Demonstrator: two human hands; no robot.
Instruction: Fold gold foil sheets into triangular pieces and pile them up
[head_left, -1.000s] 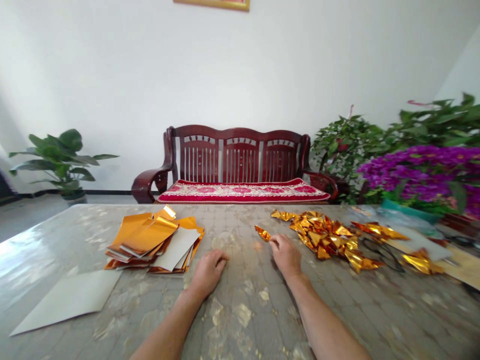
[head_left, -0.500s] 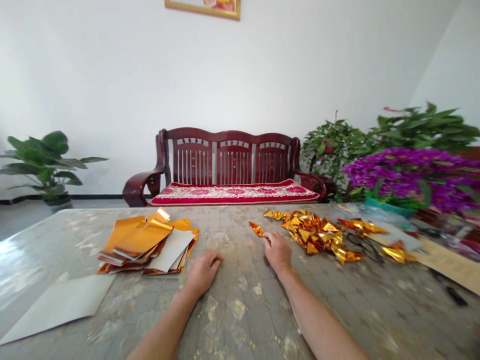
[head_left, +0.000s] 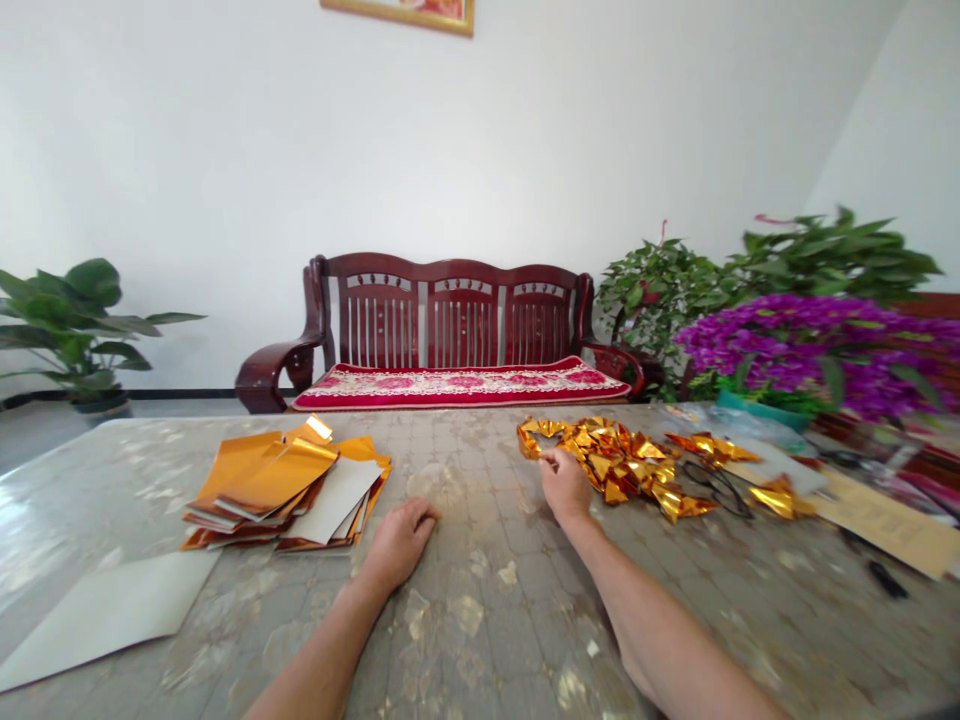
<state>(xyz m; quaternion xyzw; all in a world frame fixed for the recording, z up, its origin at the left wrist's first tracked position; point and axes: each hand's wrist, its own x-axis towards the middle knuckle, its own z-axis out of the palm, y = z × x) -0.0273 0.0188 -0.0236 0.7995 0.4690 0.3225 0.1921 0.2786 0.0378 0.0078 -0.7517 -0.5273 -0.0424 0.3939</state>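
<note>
My right hand point(head_left: 566, 485) pinches the near end of a folded gold foil paper piece point(head_left: 528, 442) at the left edge of a heap of similar folded gold foil pieces point(head_left: 611, 455). The held piece touches the heap or lies very close to it; which one I cannot tell. My left hand point(head_left: 405, 538) rests on the table with its fingers loosely curled together, and nothing shows in it. Left of that hand lies a stack of gold foil paper sheets point(head_left: 274, 470), some with the pale side up point(head_left: 337, 500).
A pale sheet point(head_left: 112, 605) lies at the front left of the patterned table point(head_left: 465, 560). Right of the heap are black-rimmed glasses point(head_left: 720, 488), a tan paper point(head_left: 889, 525), a small black object point(head_left: 887, 578) and purple flowers point(head_left: 817, 345). A wooden bench point(head_left: 457, 310) stands behind.
My right hand has moved the folded foil piece up and to the right, over to the heap's left edge. My left hand has stayed in place; the view has shifted slightly.
</note>
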